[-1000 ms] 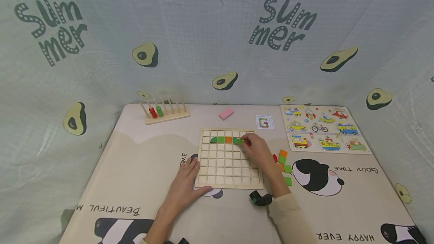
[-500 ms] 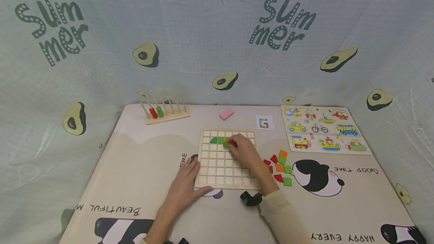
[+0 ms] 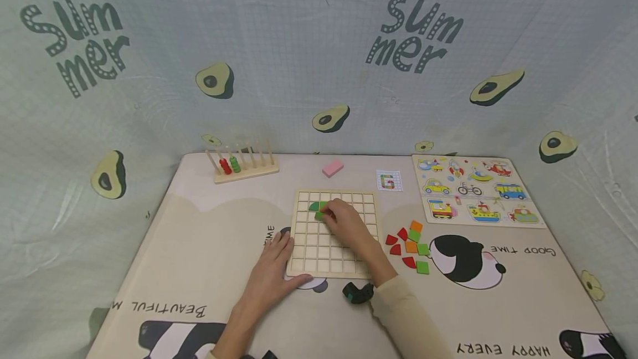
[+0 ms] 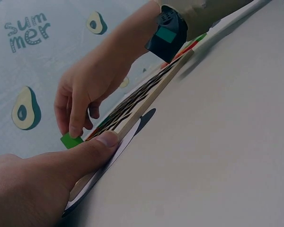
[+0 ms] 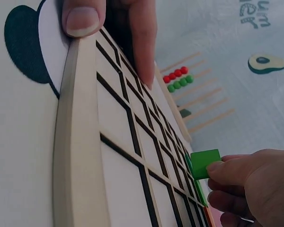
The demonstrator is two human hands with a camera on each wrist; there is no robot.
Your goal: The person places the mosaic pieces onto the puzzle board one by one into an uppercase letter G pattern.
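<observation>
My right hand point(image 3: 344, 223) pinches a green square tile point(image 5: 205, 163) between thumb and fingers, close over the upper left of a wooden grid board point(image 3: 329, 251). Under and beside it, a dark green rounded piece point(image 3: 314, 206) and another green square point(image 3: 323, 204) sit in the second row of cells. An orange tile point(image 5: 208, 217) in that row shows in the right wrist view; my hand hides the rest of the row in the head view. My left hand point(image 3: 271, 270) rests at the board's near left corner, thumb point(image 4: 106, 139) on the front edge, fingers along the left side.
Loose red, orange and green pieces point(image 3: 411, 246) lie right of the board. Behind it are a pink block point(image 3: 333, 168) and a small pattern card point(image 3: 389, 180). A peg counting frame point(image 3: 246, 172) stands back left; a vehicle picture puzzle point(image 3: 473, 190) lies back right.
My right hand, with the green square tile, has moved left across the board from the row's right end to its left part. Loose red pieces have come into view. The left hand stays put.
</observation>
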